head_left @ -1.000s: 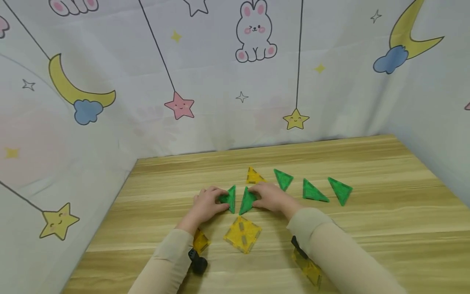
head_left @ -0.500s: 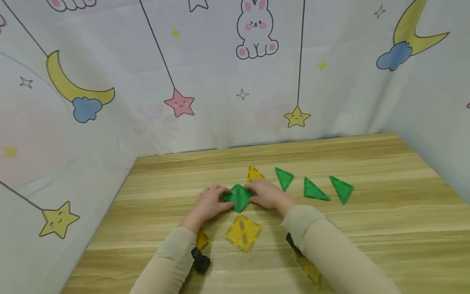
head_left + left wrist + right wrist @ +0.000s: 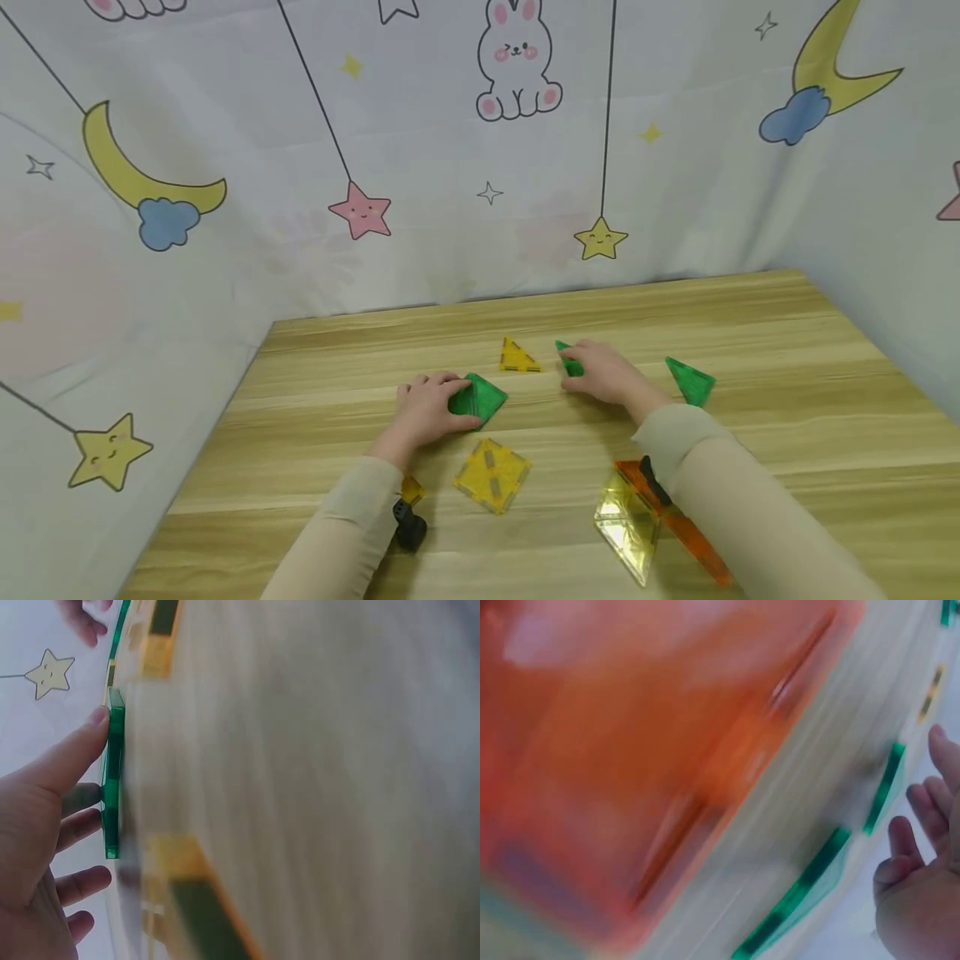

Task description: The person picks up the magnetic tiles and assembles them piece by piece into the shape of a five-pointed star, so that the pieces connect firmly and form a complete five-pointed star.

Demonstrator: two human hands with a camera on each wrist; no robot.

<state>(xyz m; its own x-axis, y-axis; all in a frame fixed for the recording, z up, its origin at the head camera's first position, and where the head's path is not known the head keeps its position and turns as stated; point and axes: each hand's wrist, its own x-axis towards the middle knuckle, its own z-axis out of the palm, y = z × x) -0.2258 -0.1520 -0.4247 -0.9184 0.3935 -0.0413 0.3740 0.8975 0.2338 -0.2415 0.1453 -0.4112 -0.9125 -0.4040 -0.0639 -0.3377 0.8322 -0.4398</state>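
Observation:
Two green triangular magnetic tiles [image 3: 489, 402] lie edge to edge on the table as one diamond. My left hand [image 3: 423, 410] holds their left side, thumb at the near edge and fingers at the far edge; in the left wrist view the thumb touches the green tile's edge [image 3: 112, 772]. Farther right, my right hand [image 3: 606, 372] is over another green triangle tile [image 3: 568, 357], partly covering it. In the right wrist view its fingers are spread loosely beside that tile [image 3: 885, 787], with no grip visible. One more green triangle [image 3: 690, 382] lies right of this hand.
A yellow triangle tile [image 3: 517, 357] lies behind the green diamond, and a yellow square of joined tiles [image 3: 492, 475] in front. Yellow tiles [image 3: 628, 529] and orange tiles [image 3: 699, 548] lie by the right forearm. A yellow tile [image 3: 412, 490] shows beside the left sleeve.
The two green triangles came together into a diamond. My right hand then let go and moved right to another green triangle; my left hand stayed at the diamond.

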